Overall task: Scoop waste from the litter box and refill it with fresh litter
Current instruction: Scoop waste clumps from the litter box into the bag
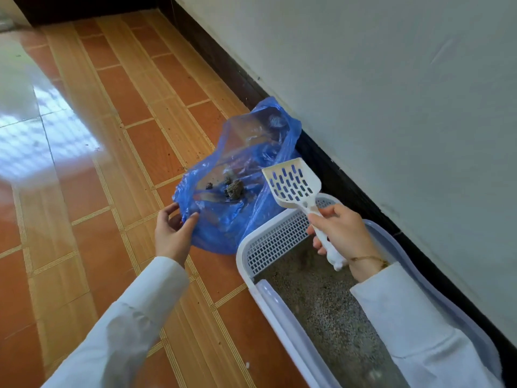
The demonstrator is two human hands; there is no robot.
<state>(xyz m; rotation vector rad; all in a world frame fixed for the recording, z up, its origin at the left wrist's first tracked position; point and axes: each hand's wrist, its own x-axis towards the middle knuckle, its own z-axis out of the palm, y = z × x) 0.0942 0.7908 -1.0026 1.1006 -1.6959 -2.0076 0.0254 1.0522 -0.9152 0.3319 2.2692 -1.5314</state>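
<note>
Litter box (253, 245) on floor along wall, grey litter inside. Right hand (342, 233) grips slotted scoop (292, 183), empty, above blue bag (246, 175). Left hand (172, 232) pinches bag rim, clumps (233, 189) inside. Advice: hold mouth wide; sift slowly, shake loose grains back.

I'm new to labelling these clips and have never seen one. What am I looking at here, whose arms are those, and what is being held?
There is no machine: a camera worn on a person's head looks down at their own hands. The right hand grips a white slotted scoop, which looks empty. The left hand holds the edge of an open blue plastic bag lying on the tiled floor, with dark waste clumps inside. Beside the wall sits the white litter box, with grey litter in it.
</note>
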